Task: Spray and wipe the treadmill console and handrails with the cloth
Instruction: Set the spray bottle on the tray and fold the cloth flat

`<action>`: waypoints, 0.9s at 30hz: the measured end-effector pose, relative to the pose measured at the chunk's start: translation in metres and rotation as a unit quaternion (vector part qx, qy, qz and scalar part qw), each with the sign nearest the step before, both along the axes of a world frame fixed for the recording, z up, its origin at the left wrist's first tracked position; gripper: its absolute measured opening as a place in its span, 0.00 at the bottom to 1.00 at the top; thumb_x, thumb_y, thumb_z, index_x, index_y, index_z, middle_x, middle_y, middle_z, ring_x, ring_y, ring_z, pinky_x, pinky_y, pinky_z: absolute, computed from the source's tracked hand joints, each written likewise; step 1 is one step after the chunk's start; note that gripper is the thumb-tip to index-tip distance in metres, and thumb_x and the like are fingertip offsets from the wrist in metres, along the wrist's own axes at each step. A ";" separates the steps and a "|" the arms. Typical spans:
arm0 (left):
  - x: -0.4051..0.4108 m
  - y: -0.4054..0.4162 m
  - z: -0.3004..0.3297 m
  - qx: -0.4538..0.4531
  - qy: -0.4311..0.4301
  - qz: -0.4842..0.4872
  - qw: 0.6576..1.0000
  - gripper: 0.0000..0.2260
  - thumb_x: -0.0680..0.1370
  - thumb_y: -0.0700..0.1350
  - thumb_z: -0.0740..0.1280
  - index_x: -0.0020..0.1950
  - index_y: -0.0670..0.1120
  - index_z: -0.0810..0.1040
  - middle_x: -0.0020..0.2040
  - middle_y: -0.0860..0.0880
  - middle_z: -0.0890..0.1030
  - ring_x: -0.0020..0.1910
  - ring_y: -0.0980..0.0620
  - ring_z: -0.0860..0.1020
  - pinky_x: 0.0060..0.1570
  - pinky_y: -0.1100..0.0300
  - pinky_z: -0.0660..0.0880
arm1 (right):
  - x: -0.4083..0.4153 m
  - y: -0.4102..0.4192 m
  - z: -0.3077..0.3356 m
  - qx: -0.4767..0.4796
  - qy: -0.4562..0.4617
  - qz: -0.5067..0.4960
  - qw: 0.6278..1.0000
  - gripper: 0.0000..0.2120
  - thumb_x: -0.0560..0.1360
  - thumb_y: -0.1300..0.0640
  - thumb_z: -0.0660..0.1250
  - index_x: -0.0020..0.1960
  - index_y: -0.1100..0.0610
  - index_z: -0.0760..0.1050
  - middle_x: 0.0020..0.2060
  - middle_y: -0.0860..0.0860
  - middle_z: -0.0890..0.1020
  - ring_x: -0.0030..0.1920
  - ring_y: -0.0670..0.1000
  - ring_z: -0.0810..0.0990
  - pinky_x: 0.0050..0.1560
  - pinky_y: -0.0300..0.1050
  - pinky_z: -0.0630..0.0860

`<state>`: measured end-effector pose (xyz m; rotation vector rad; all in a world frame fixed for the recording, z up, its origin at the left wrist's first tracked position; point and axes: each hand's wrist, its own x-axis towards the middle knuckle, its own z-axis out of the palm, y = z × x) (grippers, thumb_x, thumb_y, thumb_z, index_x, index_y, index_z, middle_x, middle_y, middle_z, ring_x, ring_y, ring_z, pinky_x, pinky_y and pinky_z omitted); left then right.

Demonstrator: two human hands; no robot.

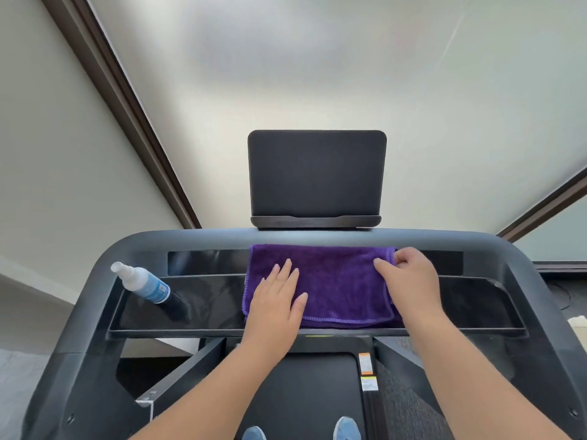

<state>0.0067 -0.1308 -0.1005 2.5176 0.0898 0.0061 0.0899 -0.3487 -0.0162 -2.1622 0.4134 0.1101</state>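
The purple cloth lies folded flat in the middle of the treadmill console, its long side running left to right. The left hand rests open and flat on the cloth's left half, while the right hand curls its fingers around the cloth's upper right corner. The spray bottle leans at the console's far left, well apart from both hands but nearer the left one, so that hand is likely better placed to fetch it.
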 end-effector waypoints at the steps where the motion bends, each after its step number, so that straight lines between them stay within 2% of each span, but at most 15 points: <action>1: -0.002 0.003 0.011 -0.095 -0.006 0.044 0.995 0.20 0.87 0.50 0.60 0.79 0.52 0.71 0.80 0.58 0.66 0.79 0.59 0.63 0.80 0.58 0.58 | 0.002 0.010 0.014 0.002 -0.013 0.019 1.000 0.11 0.76 0.53 0.73 0.42 0.57 0.75 0.39 0.57 0.82 0.43 0.61 0.83 0.41 0.56 0.79; 3: -0.001 0.010 0.036 -0.270 -0.004 0.162 0.949 0.12 0.86 0.46 0.64 0.67 0.53 0.81 0.68 0.57 0.81 0.65 0.62 0.77 0.68 0.61 0.73 | 0.003 0.039 0.042 -0.013 -0.044 0.073 0.996 0.10 0.76 0.54 0.73 0.42 0.58 0.75 0.37 0.54 0.81 0.41 0.57 0.81 0.39 0.49 0.75; 5: 0.003 0.021 0.054 -0.437 0.051 0.253 0.862 0.11 0.87 0.47 0.61 0.63 0.50 0.82 0.59 0.51 0.86 0.57 0.54 0.83 0.58 0.57 0.81 | -0.001 0.078 0.060 -0.042 -0.083 0.147 0.985 0.10 0.76 0.55 0.72 0.42 0.58 0.73 0.35 0.51 0.79 0.38 0.53 0.77 0.38 0.47 0.74; 6: 0.005 0.026 0.061 -0.508 0.083 0.277 0.811 0.13 0.87 0.50 0.60 0.63 0.48 0.82 0.58 0.47 0.86 0.56 0.49 0.85 0.56 0.53 0.83 | -0.005 0.100 0.063 -0.050 -0.088 0.188 0.977 0.10 0.77 0.55 0.71 0.42 0.58 0.73 0.35 0.50 0.78 0.38 0.52 0.76 0.39 0.47 0.74; 8: 0.007 0.038 0.068 -0.609 0.135 0.299 0.722 0.20 0.87 0.57 0.56 0.64 0.47 0.82 0.58 0.45 0.87 0.58 0.43 0.85 0.58 0.46 0.83 | -0.012 0.139 0.059 -0.069 -0.038 0.269 0.960 0.08 0.79 0.51 0.68 0.47 0.56 0.76 0.39 0.48 0.81 0.42 0.52 0.79 0.45 0.49 0.77; 10: 0.007 0.049 0.064 -0.654 0.181 0.307 0.667 0.26 0.86 0.64 0.53 0.63 0.48 0.83 0.57 0.44 0.88 0.59 0.42 0.85 0.61 0.44 0.81 | -0.017 0.158 0.045 -0.125 0.024 0.281 0.951 0.11 0.81 0.47 0.63 0.55 0.53 0.78 0.49 0.47 0.83 0.53 0.54 0.81 0.55 0.50 0.77; 12: 0.007 0.058 0.057 -0.644 0.196 0.320 0.667 0.24 0.86 0.63 0.56 0.62 0.47 0.84 0.56 0.44 0.88 0.58 0.42 0.86 0.57 0.48 0.82 | -0.017 0.149 0.027 -0.185 0.033 0.202 0.961 0.16 0.82 0.45 0.61 0.65 0.52 0.75 0.60 0.50 0.81 0.63 0.59 0.78 0.60 0.54 0.74; 13: 0.007 0.060 0.053 -0.617 0.193 0.326 0.689 0.20 0.86 0.59 0.60 0.61 0.46 0.84 0.55 0.44 0.89 0.56 0.43 0.86 0.54 0.50 0.82 | -0.016 0.138 0.016 -0.187 0.047 0.155 0.969 0.19 0.81 0.45 0.61 0.68 0.53 0.74 0.64 0.53 0.79 0.65 0.60 0.77 0.62 0.56 0.73; 15: 0.009 0.063 0.048 -0.501 0.170 0.317 0.787 0.13 0.85 0.50 0.65 0.57 0.42 0.83 0.52 0.42 0.88 0.49 0.46 0.85 0.47 0.53 0.79 | -0.017 0.115 -0.003 -0.146 0.110 0.101 0.978 0.23 0.81 0.45 0.62 0.72 0.56 0.72 0.67 0.56 0.78 0.64 0.61 0.77 0.62 0.55 0.75; 17: 0.011 0.063 0.043 -0.316 0.138 0.304 0.888 0.09 0.81 0.44 0.65 0.51 0.40 0.80 0.49 0.39 0.85 0.42 0.47 0.79 0.41 0.54 0.74 | -0.021 0.102 -0.017 -0.089 0.149 0.090 0.981 0.24 0.81 0.45 0.62 0.72 0.57 0.72 0.66 0.55 0.79 0.57 0.57 0.78 0.56 0.51 0.75; 19: 0.012 0.059 0.043 -0.201 0.119 0.292 0.928 0.07 0.78 0.44 0.65 0.45 0.40 0.76 0.45 0.41 0.81 0.44 0.43 0.78 0.42 0.51 0.74 | -0.025 0.101 -0.023 -0.059 0.150 0.094 0.982 0.23 0.81 0.43 0.64 0.69 0.57 0.74 0.61 0.52 0.81 0.53 0.53 0.76 0.53 0.48 0.72; 21: 0.014 0.054 0.048 -0.228 0.127 0.275 0.925 0.05 0.78 0.45 0.66 0.47 0.43 0.76 0.48 0.45 0.81 0.48 0.42 0.80 0.44 0.51 0.76 | -0.025 0.106 -0.025 -0.037 0.145 0.098 0.984 0.21 0.80 0.41 0.66 0.64 0.55 0.76 0.54 0.49 0.82 0.51 0.51 0.78 0.53 0.49 0.76; 23: 0.021 0.050 0.054 -0.300 0.152 0.286 0.897 0.07 0.79 0.46 0.67 0.55 0.46 0.76 0.51 0.47 0.80 0.49 0.47 0.80 0.41 0.55 0.75 | -0.022 0.112 -0.026 -0.014 0.153 0.089 0.984 0.20 0.77 0.38 0.68 0.55 0.55 0.77 0.47 0.48 0.84 0.46 0.52 0.82 0.52 0.51 0.80; 25: 0.031 0.053 0.053 -0.371 0.174 0.336 0.848 0.13 0.77 0.48 0.72 0.59 0.45 0.76 0.53 0.47 0.81 0.50 0.47 0.81 0.45 0.55 0.78 | -0.016 0.114 -0.032 0.027 0.165 0.086 0.982 0.23 0.70 0.35 0.67 0.44 0.56 0.78 0.41 0.52 0.87 0.40 0.54 0.84 0.48 0.52 0.80; 27: 0.037 0.057 0.053 -0.444 0.202 0.368 0.791 0.16 0.74 0.48 0.76 0.58 0.43 0.80 0.55 0.44 0.85 0.53 0.43 0.83 0.55 0.48 0.81 | -0.012 0.116 -0.038 0.058 0.170 0.085 0.980 0.24 0.67 0.34 0.67 0.41 0.56 0.80 0.38 0.50 0.88 0.40 0.56 0.86 0.51 0.55 0.83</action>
